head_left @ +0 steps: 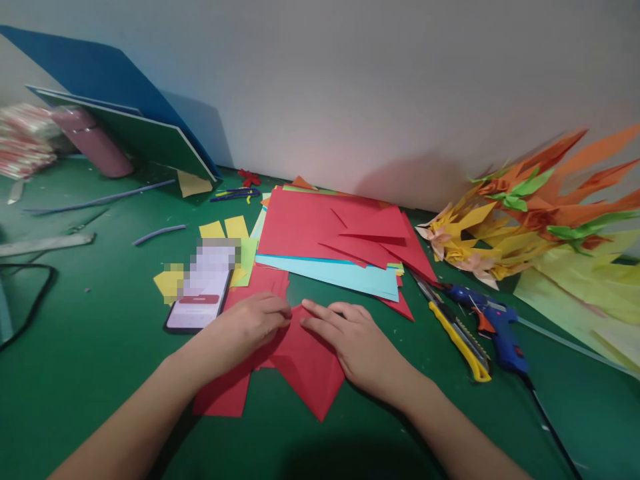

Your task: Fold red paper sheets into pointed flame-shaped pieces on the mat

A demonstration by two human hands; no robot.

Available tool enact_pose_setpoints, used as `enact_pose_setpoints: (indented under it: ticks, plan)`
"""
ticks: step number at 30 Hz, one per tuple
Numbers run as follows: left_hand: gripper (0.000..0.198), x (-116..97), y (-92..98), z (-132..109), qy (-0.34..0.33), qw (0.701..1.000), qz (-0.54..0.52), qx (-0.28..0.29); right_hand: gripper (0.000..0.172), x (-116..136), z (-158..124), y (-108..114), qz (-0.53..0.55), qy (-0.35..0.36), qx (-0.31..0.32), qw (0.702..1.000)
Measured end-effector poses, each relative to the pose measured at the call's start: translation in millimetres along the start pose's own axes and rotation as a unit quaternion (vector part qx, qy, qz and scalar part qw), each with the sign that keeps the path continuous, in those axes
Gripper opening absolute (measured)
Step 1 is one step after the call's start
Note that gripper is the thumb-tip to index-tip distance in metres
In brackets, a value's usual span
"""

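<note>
A folded sheet of red paper lies on the green table in front of me, one corner pointing towards me. My left hand has its fingers curled and pinched together at the paper's upper left edge. Lying over the right side of the sheet, my right hand has its fingers stretched out, the tips near the top corner. More red paper strips lie beneath my left hand and forearm. A smartphone with a lit screen rests just left of that hand.
Behind the hands is a stack of coloured sheets, red on top. To the right lie a yellow box cutter, a blue hot glue gun and orange-yellow paper flowers. Boards and a pink bottle stand at the left.
</note>
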State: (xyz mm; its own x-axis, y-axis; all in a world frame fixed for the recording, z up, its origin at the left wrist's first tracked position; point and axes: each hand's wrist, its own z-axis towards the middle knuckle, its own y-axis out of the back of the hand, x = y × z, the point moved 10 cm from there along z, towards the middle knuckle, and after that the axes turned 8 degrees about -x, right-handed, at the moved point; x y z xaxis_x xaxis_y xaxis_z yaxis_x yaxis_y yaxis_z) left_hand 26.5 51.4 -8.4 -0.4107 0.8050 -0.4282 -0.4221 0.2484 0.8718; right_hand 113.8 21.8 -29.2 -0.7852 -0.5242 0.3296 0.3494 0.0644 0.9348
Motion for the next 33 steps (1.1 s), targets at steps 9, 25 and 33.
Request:
enact_pose_setpoints:
  ticks: [9, 25, 33]
  plan:
    - [0.027, -5.3, 0.7, 1.5, -0.012, 1.000, 0.021, 0.008, 0.047, 0.6, 0.1, 0.2, -0.005, 0.001, -0.008, 1.000]
    - [0.023, -24.6, 11.1, 7.7, -0.041, 0.992, 0.115, -0.015, 0.046, 4.1, 0.3, 1.8, -0.011, 0.017, -0.023, 1.000]
    - [0.024, -22.6, 12.6, 4.1, 0.003, 0.990, 0.140, 0.004, 0.047, 5.6, 3.4, 4.2, -0.010, -0.004, -0.017, 1.000]
